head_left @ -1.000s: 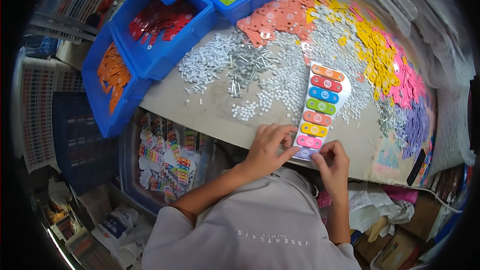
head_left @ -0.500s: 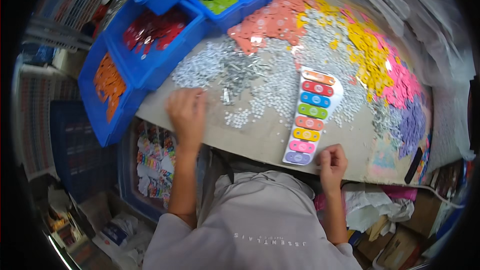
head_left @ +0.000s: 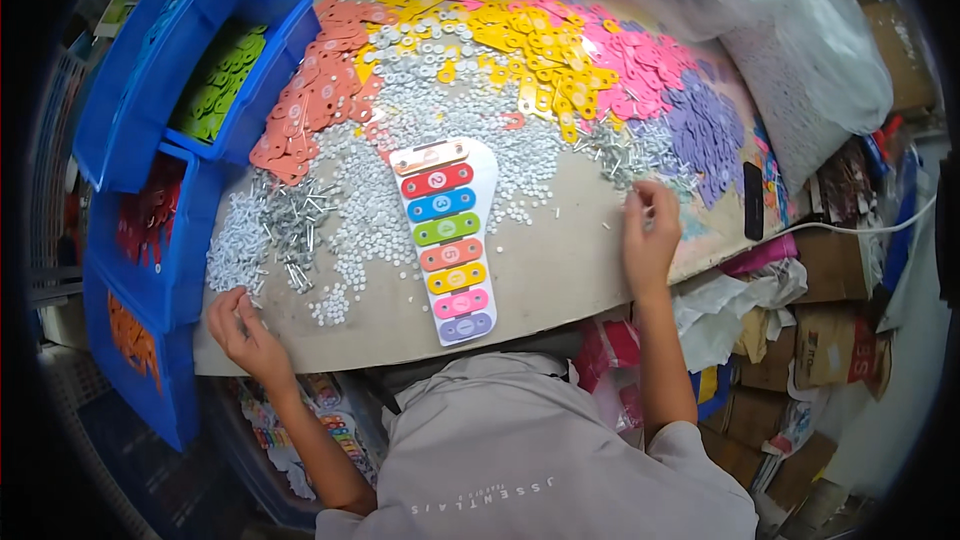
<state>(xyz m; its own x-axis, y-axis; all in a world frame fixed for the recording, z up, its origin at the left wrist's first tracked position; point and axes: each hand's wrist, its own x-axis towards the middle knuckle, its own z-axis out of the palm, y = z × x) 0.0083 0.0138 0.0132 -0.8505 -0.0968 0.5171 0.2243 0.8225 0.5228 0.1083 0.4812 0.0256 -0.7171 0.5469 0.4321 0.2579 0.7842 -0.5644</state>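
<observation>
A toy xylophone (head_left: 455,255) with several coloured bars on a white base lies on the table in front of me, its narrower end near the table's front edge. My left hand (head_left: 245,340) is at the near edge of a pile of small white pins (head_left: 237,240), its fingers bent in toward the thumb. Over by a scatter of silver screws (head_left: 630,153) on the right, my right hand (head_left: 652,235) is raised a little with fingers curled together. What either hand pinches, if anything, is too small to make out.
White round caps (head_left: 400,140) spread behind the xylophone, beside more silver screws (head_left: 300,215). Piles of salmon bars (head_left: 315,90), yellow bars (head_left: 545,55), pink bars (head_left: 640,65) and purple bars (head_left: 705,130) ring the far side. Blue bins (head_left: 190,270) stand left; a black object (head_left: 753,202) lies right.
My view has swung to the right, so the table shows shifted left. My right hand has moved from beside the xylophone's near end to the right-hand screws; my left hand is at the white pins.
</observation>
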